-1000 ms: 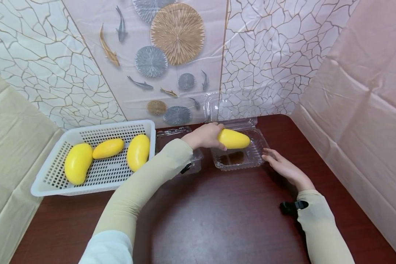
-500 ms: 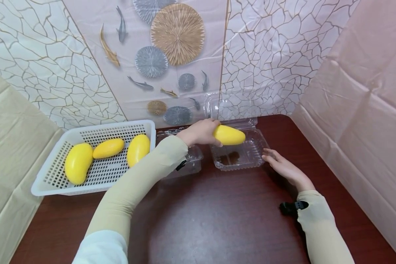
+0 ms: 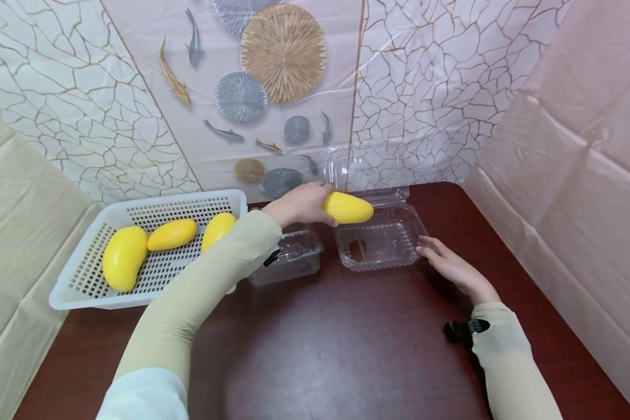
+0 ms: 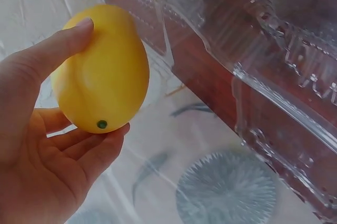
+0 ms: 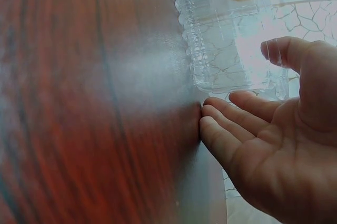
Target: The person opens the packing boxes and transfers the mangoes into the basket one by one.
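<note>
A yellow mango (image 3: 349, 208) is gripped in my left hand (image 3: 305, 202), held in the air over the left back part of a clear plastic clamshell box (image 3: 396, 242). In the left wrist view the thumb lies across the mango (image 4: 105, 71), the other fingers are beneath it, and its green stem spot shows. My right hand (image 3: 454, 267) is at the right side of that box. In the right wrist view its fairly straight fingers rest at the tabletop beside the box's corner (image 5: 210, 71), with the thumb raised; whether they touch the box I cannot tell.
A white slotted basket (image 3: 63, 291) on the left holds yellow mangoes, one (image 3: 125, 259) at its left end; my left sleeve partly hides another. A second clear plastic box (image 3: 289, 267) sits between basket and clamshell, under my left forearm. The clamshell's lid (image 3: 373, 166) stands raised against the patterned wall.
My left hand has moved left and slightly back with the mango, from over the middle of the clamshell box toward its left back corner. The right hand has stayed in place.
</note>
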`<state>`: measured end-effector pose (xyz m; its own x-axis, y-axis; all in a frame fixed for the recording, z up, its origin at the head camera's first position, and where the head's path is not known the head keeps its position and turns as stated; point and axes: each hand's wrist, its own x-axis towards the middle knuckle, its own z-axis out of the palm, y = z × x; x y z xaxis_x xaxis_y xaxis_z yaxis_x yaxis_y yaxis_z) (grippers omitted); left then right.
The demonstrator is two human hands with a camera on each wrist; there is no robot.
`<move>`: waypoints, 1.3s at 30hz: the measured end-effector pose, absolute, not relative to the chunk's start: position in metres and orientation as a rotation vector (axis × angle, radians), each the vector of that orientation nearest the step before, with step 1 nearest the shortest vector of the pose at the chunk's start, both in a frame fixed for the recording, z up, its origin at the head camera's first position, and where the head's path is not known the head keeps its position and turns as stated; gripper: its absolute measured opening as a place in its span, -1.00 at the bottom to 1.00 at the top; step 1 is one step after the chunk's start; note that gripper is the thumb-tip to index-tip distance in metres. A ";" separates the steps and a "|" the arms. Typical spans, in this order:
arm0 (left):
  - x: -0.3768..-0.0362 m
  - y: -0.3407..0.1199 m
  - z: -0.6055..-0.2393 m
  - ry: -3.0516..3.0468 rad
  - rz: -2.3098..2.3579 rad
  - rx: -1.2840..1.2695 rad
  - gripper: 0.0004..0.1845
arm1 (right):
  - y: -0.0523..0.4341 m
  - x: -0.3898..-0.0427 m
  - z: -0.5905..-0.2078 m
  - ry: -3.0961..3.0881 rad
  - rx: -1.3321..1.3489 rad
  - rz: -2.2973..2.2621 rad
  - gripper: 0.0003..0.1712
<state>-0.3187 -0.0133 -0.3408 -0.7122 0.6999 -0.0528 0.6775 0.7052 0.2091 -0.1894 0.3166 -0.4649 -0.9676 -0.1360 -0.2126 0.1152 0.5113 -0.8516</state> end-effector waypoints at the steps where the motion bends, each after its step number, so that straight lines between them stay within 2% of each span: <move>1: -0.320 -0.017 -0.341 2.781 0.284 1.118 -0.14 | 0.316 -0.189 -0.465 2.503 -0.015 -1.442 -0.15; 13: -0.325 -0.055 -0.338 2.829 0.327 1.047 -0.17 | 0.317 -0.191 -0.467 2.497 0.005 -1.446 -0.16; 24: -0.319 -0.094 -0.327 2.879 0.334 0.933 -0.07 | 0.319 -0.190 -0.468 2.501 -0.005 -1.438 -0.12; 39: -0.306 -0.147 -0.314 2.947 0.386 0.908 -0.03 | 0.318 -0.190 -0.466 2.485 -0.004 -1.455 -0.13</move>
<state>-0.3057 -0.1465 -0.3136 -0.8286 0.5583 0.0405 0.5499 0.7984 0.2453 -0.1903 0.3184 -0.4660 -0.9659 -0.1330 -0.2220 0.1285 0.4981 -0.8576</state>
